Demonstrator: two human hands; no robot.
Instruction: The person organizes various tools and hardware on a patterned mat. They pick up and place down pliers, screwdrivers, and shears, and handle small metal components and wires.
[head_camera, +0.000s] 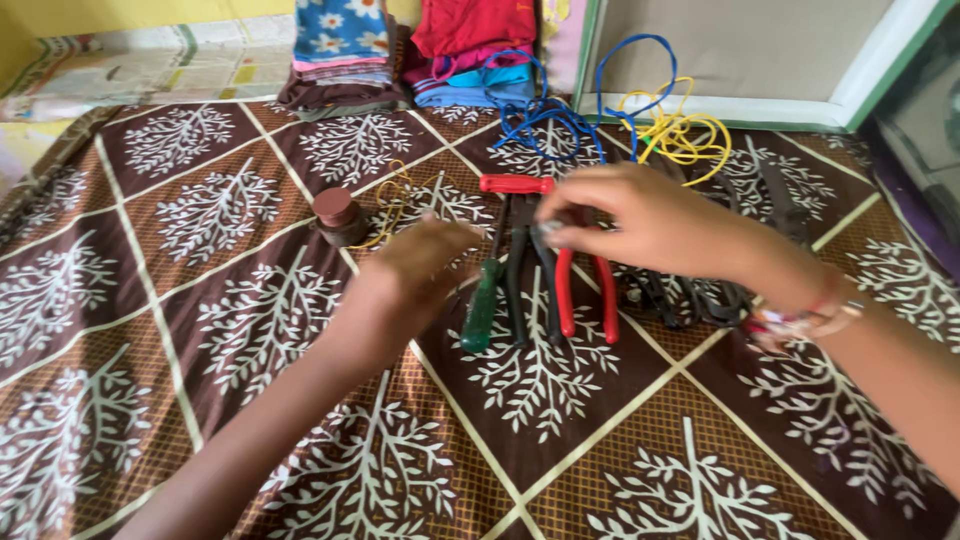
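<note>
My right hand (640, 215) hovers over a row of tools and pinches a small grey object (548, 232) between thumb and fingers. My left hand (420, 262) is blurred, just left of that object, with fingers curled; whether it holds anything is unclear. Below the hands lie a green-handled screwdriver (482, 305), black-handled pliers (522, 290) and red-handled pliers (585, 295). A red-handled tool (515, 184) lies crosswise above them.
A brown patterned cloth (250, 330) covers the surface. A brown round tape roll (338, 215) sits at the left, with thin yellow wire beside it. Blue wire (545, 115) and yellow wire (685, 135) lie tangled at the back. Dark tools (690, 295) lie under my right wrist. Folded clothes (345, 50) are stacked behind.
</note>
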